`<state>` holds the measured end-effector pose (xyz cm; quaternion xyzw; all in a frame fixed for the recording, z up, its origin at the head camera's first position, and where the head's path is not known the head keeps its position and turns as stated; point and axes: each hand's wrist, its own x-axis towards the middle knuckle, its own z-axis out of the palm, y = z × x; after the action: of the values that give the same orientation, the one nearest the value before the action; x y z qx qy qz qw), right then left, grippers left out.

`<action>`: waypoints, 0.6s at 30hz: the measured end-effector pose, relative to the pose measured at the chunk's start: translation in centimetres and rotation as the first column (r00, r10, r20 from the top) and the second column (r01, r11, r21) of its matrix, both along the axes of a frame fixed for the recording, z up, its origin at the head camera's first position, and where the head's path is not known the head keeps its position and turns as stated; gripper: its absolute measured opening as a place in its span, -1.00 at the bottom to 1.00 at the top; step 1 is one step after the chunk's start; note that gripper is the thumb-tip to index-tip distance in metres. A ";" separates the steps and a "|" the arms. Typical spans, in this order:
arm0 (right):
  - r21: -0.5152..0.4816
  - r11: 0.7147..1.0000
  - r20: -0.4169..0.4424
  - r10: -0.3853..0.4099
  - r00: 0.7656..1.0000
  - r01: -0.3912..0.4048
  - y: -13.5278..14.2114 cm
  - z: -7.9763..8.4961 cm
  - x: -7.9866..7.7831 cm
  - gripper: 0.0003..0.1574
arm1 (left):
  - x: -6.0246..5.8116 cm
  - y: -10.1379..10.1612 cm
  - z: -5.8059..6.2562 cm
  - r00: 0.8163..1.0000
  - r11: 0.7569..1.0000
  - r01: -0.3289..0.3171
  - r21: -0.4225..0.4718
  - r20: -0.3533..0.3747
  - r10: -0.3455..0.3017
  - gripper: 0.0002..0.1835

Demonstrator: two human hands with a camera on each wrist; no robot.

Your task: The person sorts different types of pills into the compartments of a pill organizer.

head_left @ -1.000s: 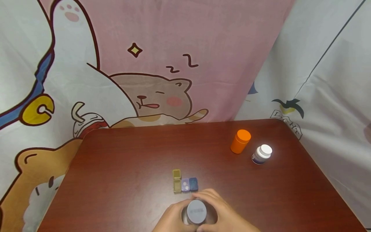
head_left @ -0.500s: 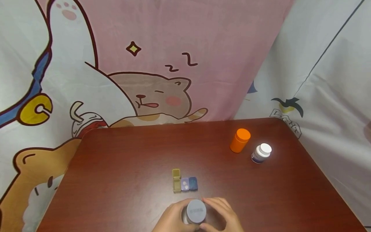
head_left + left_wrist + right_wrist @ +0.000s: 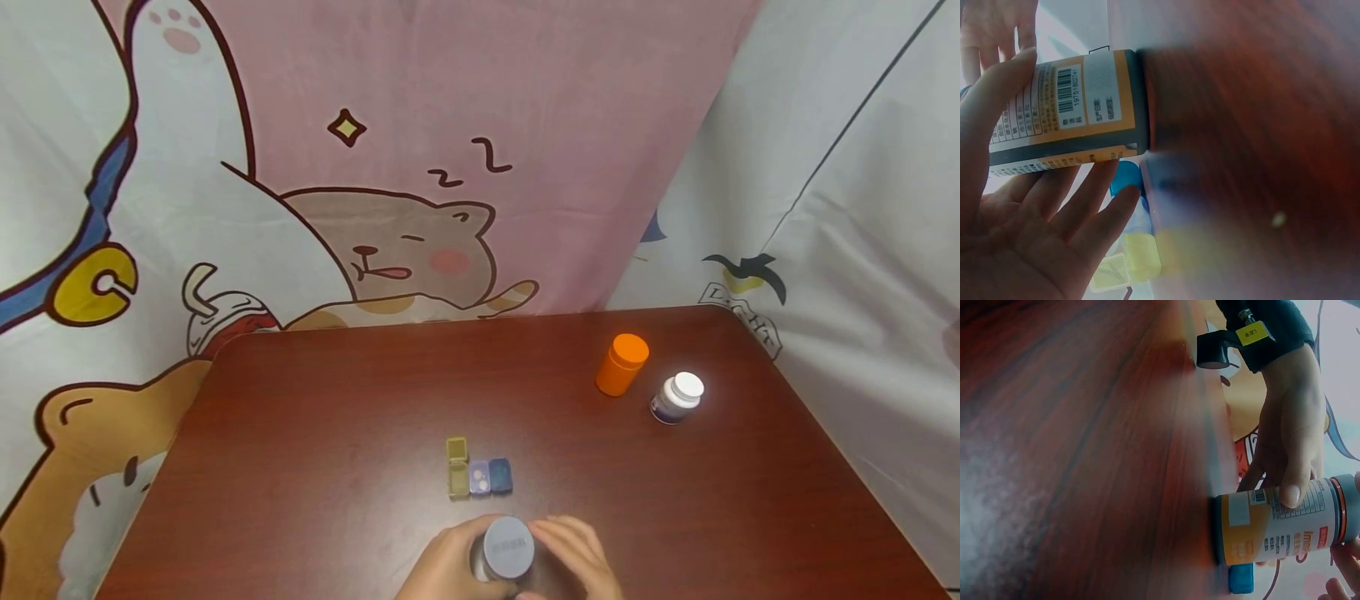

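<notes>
My left hand [image 3: 444, 562] grips a supplement bottle [image 3: 1075, 94] by its body, thumb on one side and fingers on the other. The bottle stands upright, its dark base right at the tabletop, with an orange-and-white label and a barcode. On top is a grey screw cap [image 3: 508, 547]. My right hand [image 3: 579, 554] is at the right of this cap, fingertips and thumb curved round its edge. Just beyond the bottle lies a small pill organizer [image 3: 480, 477] with yellow, purple and blue compartments. Its yellow lid [image 3: 457, 450] is flipped back; pale round spots show on the purple part.
An orange bottle [image 3: 622, 365] and a smaller white bottle [image 3: 677, 398] stand toward the back right of the reddish-brown table [image 3: 337, 400]. Behind the table hangs a cartoon-printed cloth [image 3: 585, 125]. A wrist camera mount [image 3: 1219, 350] shows on the left wrist.
My right hand has swung back to the right around the cap, its fingers leaving the far side for the right edge. My left hand and the bottle have stayed put.
</notes>
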<state>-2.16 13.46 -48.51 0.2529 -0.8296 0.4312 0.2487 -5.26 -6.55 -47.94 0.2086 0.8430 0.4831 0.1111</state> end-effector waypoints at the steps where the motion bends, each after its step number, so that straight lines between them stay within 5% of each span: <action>1: -0.006 1.000 -0.005 0.005 1.000 -0.005 -0.1 -0.1 -0.1 -0.18 | 0.0 0.0 0.0 1.000 1.000 0.001 0.001 -0.001 -0.001 -0.36; 18: 0.004 1.000 0.108 0.017 0.994 -0.017 -2.4 0.2 -1.2 -0.05 | -0.1 -0.2 -0.1 0.999 1.000 0.025 0.006 -0.024 -0.025 -0.30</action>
<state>-3.33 11.11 -48.28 0.2370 -0.8406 0.4444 0.1993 -5.41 -6.80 -48.08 0.2252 0.8402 0.4818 0.1062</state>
